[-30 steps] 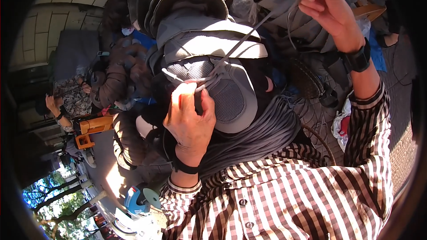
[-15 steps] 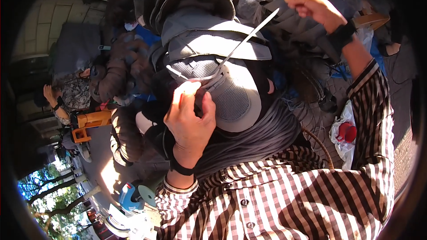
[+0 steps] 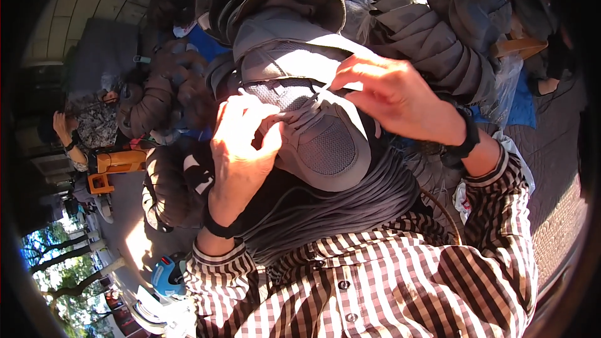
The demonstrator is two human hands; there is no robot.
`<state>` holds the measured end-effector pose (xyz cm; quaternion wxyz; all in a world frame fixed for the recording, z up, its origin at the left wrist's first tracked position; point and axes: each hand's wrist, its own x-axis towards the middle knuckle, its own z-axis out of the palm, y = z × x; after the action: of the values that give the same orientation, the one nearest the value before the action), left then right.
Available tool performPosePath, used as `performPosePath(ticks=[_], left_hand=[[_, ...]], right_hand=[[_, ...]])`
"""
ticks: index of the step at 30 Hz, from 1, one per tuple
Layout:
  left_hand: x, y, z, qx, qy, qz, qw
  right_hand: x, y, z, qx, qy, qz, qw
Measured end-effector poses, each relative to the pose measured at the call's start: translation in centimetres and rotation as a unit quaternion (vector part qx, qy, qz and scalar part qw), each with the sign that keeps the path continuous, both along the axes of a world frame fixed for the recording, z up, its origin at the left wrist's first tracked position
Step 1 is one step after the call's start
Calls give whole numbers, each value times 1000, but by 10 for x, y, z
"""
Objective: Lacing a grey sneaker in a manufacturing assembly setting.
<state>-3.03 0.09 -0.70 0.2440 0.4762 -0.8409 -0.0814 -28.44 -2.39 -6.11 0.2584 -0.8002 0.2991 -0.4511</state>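
Both hands work on a grey padded cap [image 3: 319, 138] on the person's lap. The left hand [image 3: 241, 150] pinches its edge to keep it steady; the right hand [image 3: 394, 97] pinches a thin thread [image 3: 316, 92] tight.

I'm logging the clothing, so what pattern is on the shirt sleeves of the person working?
The shirt sleeves are a brown-and-white check, shown in the head view.

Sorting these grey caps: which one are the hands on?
The front grey cap with mesh panels, under both hands; the others are stacked behind it, untouched.
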Motion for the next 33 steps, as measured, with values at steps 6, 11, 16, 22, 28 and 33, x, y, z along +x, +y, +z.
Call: performPosePath(ticks=[6, 11, 16, 22, 28, 33], left_hand=[[-4, -11, 5, 94, 35, -23, 995], [1, -22, 20, 312, 81, 0, 947], [16, -31, 35, 393, 67, 8, 917], [43, -24, 40, 427, 76, 64, 899], [45, -2, 48, 355, 28, 97, 930], [42, 2, 50, 270, -24, 54, 961]], right_hand=[[21, -9, -14, -40, 107, -19, 993], [14, -23, -15, -6, 63, 28, 998], [4, -18, -8, -34, 116, 0, 993], [-25, 5, -32, -130, 315, -101, 935], [-53, 11, -32, 123, 83, -60, 987], [-75, -4, -24, 423, -108, 124, 891]])
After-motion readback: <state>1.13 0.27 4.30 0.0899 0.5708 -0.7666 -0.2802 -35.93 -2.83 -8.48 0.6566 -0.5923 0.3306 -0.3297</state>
